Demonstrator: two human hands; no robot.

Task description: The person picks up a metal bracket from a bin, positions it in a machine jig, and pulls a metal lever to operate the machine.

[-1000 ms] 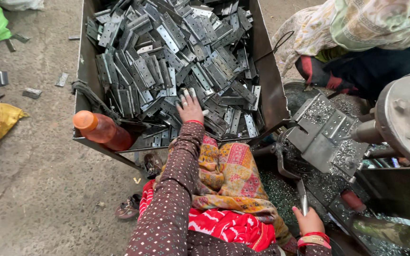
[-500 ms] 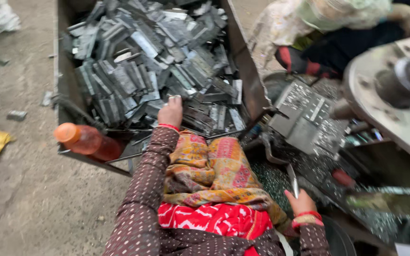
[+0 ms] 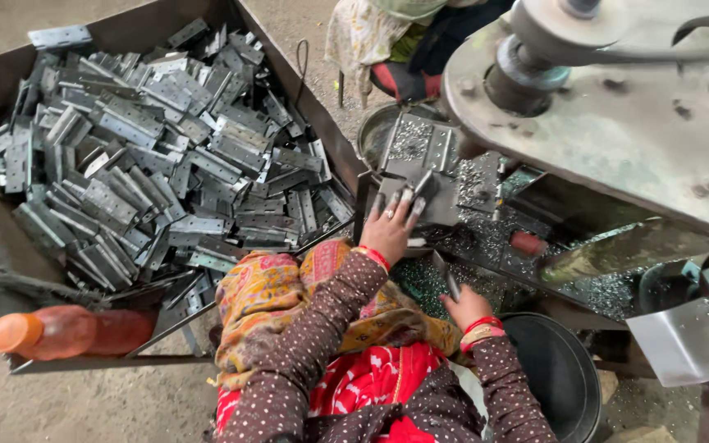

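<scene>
**Left hand on the hinge plate at the press, right hand holding a small tool**

The thing being handled is a grey metal hinge plate [image 3: 420,195], and it's sitting on the machine bed [image 3: 486,238] right under the big round press head [image 3: 617,107]. The left hand [image 3: 389,230] is reaching forward and resting on its near edge, fingers [image 3: 408,201] spread fairly wide and lying flat over the plate rather than curling round it. So the plate is lying straight ahead of that hand, a bit up and to the right, and its long side is running roughly left to right across the bed, tilted slightly.

The right hand [image 3: 465,308] is hanging back closer to the body, closed around a thin dark metal tool [image 3: 446,275] that's pointing up toward the bed. I'm not sure what the tool is, it's too small and dark to say. The left hand is clearly the nearer one; the right one is sitting apart from the plate, below it.

Going outward: metal shavings are lying all over the bed, a black bucket [image 3: 560,377] is standing just beside the right wrist, and a big tray [image 3: 10,246] heaped with more hinge plates [image 3: 149,156] is sitting off to the left. An orange bottle [image 3: 67,332] is lying at the tray's near corner. Another person [image 3: 404,41] is sitting beyond the machine.
</scene>
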